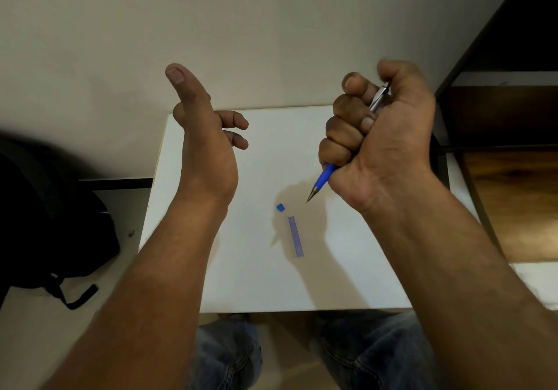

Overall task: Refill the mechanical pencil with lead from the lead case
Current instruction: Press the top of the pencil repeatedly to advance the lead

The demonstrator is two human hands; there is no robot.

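One lead case [296,236] beside blue cap [280,207], right hand [386,138] gripping mechanical pencil [326,175], left hand [208,148] slack

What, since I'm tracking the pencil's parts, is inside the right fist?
The mechanical pencil: blue grip and tip stick out below, metal end above. The right hand covers its middle.

Dim warm light, soft shadows, warped edges.

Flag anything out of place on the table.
A small blue piece, likely the cap, lies loose on the table just beyond the lead case, apart from it. Nothing looks spilled or broken.
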